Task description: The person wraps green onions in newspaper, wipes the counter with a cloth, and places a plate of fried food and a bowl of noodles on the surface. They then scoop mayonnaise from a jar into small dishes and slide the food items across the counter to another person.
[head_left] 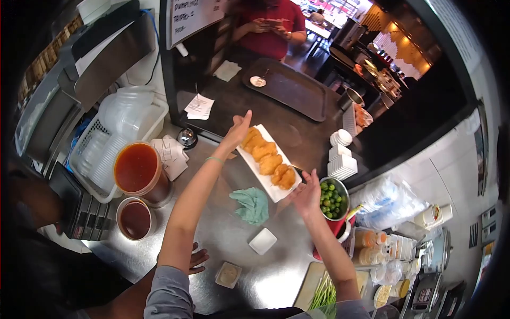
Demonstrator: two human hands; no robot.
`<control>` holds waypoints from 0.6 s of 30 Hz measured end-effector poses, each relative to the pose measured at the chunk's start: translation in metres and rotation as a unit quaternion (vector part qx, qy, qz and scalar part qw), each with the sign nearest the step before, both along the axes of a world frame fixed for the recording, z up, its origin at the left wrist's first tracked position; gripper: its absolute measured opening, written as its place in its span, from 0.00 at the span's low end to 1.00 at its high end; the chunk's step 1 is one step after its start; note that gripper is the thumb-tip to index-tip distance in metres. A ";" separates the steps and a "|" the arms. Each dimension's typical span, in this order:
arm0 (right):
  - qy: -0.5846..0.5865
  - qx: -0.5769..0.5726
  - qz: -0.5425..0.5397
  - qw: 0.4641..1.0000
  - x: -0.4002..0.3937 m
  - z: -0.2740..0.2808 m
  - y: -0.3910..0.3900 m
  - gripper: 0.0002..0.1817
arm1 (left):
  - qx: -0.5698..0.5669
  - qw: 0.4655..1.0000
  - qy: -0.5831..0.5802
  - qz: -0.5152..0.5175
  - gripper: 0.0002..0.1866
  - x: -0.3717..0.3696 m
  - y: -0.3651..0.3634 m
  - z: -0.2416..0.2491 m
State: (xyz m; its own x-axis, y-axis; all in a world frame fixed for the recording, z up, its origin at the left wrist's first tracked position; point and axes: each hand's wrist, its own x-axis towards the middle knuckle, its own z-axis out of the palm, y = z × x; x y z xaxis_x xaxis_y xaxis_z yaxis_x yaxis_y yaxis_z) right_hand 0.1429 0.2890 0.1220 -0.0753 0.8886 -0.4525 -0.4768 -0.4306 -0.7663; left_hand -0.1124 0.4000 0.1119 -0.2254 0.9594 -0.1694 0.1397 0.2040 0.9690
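Observation:
A long white plate [273, 196] with several golden fried pieces [267, 158] lies slantwise at the inner edge of the dark pass counter. My left hand [239, 129] is at its far left end, fingers stretched out and the thumb side by the rim. At the near right end, my right hand [306, 195] touches or nearly touches the rim, fingers apart. A crumpled green cloth [251, 206] lies on the steel counter below the plate. Beside my right hand stands a metal bowl of green limes [333, 199].
A co-worker's hand [198, 259] reaches in beside my left forearm. Red sauce tubs [139, 168] stand left, near a bell [187, 137]. Beyond are a black tray [287, 87] and a person in red [271, 26]. Small white dishes [263, 241] and a cutting board [308, 286] are nearer.

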 end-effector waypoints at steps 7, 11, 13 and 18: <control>-0.126 -0.014 0.037 0.991 -0.018 -0.019 0.101 0.47 | 0.004 0.998 -0.028 0.060 0.42 -0.023 0.047 -0.039; -0.115 -0.001 0.094 0.989 -0.016 -0.039 0.144 0.53 | 0.000 0.996 -0.045 0.081 0.44 -0.031 0.064 -0.053; -0.124 0.007 0.079 0.989 -0.017 -0.043 0.161 0.54 | -0.008 0.994 -0.061 0.086 0.46 -0.035 0.068 -0.056; -0.043 0.111 0.009 0.993 -0.025 -0.043 0.179 0.51 | 0.020 0.972 -0.175 0.153 0.46 -0.051 0.084 -0.080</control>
State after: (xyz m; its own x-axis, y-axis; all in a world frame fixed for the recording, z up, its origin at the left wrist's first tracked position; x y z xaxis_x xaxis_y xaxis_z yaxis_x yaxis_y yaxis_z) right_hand 0.1184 0.4676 0.0791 -0.0613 0.9662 -0.2503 -0.3989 -0.2536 -0.8813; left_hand -0.1631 0.4841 0.0319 -0.4371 0.8639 -0.2502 -0.2611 0.1443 0.9545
